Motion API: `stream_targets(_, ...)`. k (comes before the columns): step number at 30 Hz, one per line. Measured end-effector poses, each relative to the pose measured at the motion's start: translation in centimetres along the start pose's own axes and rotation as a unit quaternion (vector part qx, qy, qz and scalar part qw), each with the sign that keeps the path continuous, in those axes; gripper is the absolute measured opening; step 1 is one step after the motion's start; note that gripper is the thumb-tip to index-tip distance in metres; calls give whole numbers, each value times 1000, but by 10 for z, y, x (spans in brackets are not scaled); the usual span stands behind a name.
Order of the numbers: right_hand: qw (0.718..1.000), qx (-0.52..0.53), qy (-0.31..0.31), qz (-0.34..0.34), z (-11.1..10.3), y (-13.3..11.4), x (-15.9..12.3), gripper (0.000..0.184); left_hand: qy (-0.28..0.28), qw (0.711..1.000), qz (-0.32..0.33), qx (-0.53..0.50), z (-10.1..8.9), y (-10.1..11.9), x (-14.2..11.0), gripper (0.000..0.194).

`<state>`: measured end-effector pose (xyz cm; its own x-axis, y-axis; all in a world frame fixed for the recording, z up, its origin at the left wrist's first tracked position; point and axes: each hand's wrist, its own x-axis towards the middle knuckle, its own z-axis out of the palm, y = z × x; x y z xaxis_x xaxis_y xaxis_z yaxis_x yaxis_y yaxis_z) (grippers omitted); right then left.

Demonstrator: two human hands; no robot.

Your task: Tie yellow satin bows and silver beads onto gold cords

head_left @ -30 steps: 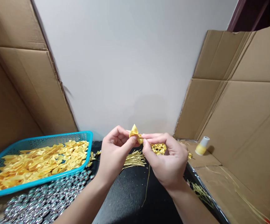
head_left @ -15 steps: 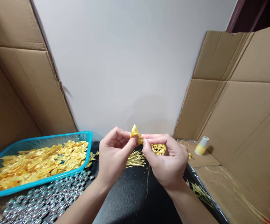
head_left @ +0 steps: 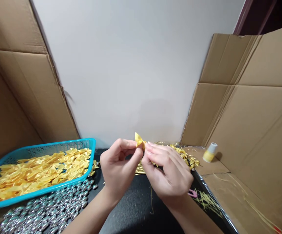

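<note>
Between both hands, in the middle of the head view, is a small yellow ribbon bow, one pointed loop standing up. My left hand pinches it from the left between thumb and fingers. My right hand closes on its right side, and its fingertips cover that part of the bow. A thin thread hangs below the right hand. Behind the hands lie a bundle of gold twist ties and a heap of gold bows, both partly hidden.
To the left, a blue basket holds many yellow ribbon pieces. Silver beads spread before it on the black table. At right are a thread spool, a pink object, thread scraps and cardboard walls.
Both hands and the bow have shifted slightly left. My right hand has turned over, its fingers now lying across the bow's right side. The pink object has come into view.
</note>
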<state>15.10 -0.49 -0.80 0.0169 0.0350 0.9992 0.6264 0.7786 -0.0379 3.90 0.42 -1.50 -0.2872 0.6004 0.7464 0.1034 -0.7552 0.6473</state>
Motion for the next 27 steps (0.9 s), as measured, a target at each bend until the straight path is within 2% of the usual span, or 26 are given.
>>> stream_targets(12, 1000, -3, -2, -22, 1, 1, -3, 30, 58, 992, 102, 53, 0, -20, -6, 14)
stream_targets(16, 999, 3, 1, -33, 1, 2, -3, 30, 59, 987, 137, 59, -2, -24, -6, 17)
stream_targets(24, 999, 11, -19, -46, 0, 5, -4, 27, 53, 988, 138, 51, -2, -27, -6, 15)
stream_targets(27, 997, -6, -29, -73, -1, 7, -4, 24, 27, 997, 74, -21, -2, -18, 0, 16)
